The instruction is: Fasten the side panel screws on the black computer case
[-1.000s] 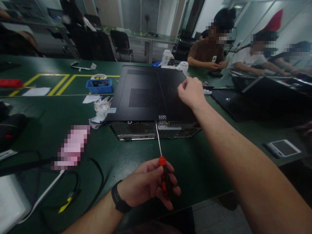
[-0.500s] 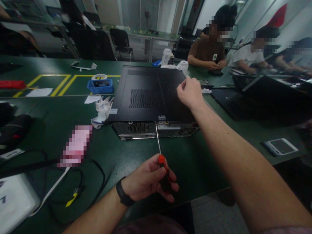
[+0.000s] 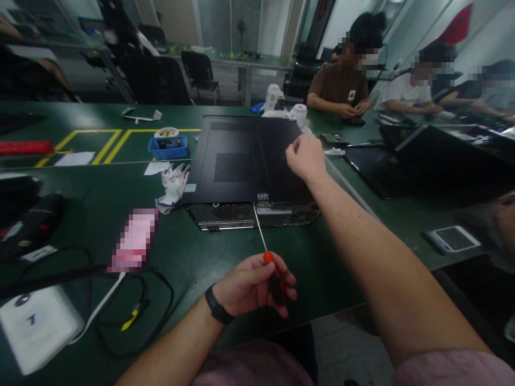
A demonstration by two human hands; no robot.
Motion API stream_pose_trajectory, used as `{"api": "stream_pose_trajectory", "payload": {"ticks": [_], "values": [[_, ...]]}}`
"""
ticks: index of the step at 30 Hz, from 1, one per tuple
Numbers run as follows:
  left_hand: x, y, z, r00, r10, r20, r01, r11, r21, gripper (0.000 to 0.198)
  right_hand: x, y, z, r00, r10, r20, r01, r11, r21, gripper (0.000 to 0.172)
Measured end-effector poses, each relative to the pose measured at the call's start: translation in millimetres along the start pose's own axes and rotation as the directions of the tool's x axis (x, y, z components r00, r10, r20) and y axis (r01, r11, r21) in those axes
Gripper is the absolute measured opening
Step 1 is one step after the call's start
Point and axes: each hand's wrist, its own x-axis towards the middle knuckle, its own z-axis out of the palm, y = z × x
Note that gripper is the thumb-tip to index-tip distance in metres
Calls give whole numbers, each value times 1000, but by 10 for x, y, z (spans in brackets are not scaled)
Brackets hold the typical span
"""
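clamped in my left hand (image 3: 251, 285): screwdriver (image 3: 268, 258), tip at the case (image 3: 245, 163).
i can't tell if my right hand (image 3: 308, 156), over it, grips anything.

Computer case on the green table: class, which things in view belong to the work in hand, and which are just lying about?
Work in hand:
Computer case, the right hand over its top
Screwdriver, held in the left hand, tip at the case's near side

Lying about:
White gloves
Blue bin
White box
Yellow-tipped cable
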Motion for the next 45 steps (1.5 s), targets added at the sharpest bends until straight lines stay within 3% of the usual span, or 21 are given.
{"api": "stream_pose_trajectory", "payload": {"ticks": [10, 24, 33, 45], "values": [[-27, 35, -58, 998, -51, 27, 52, 998, -18, 25, -10, -2, -17, 1000, 2, 9, -2, 999, 32, 15], [-103, -76, -135, 1000, -7, 19, 8, 1000, -29, 21, -9, -2, -9, 1000, 0, 25, 0, 1000, 24, 15], [-156, 22, -47, 999, -50, 16, 51, 995, -87, 28, -18, 7, -1, 1000, -5, 14, 5, 1000, 22, 15], [-135, -81, -147, 996, 28, 79, -25, 999, -41, 19, 0, 5, -17, 999, 0, 46, 0, 1000, 10, 18]]}}
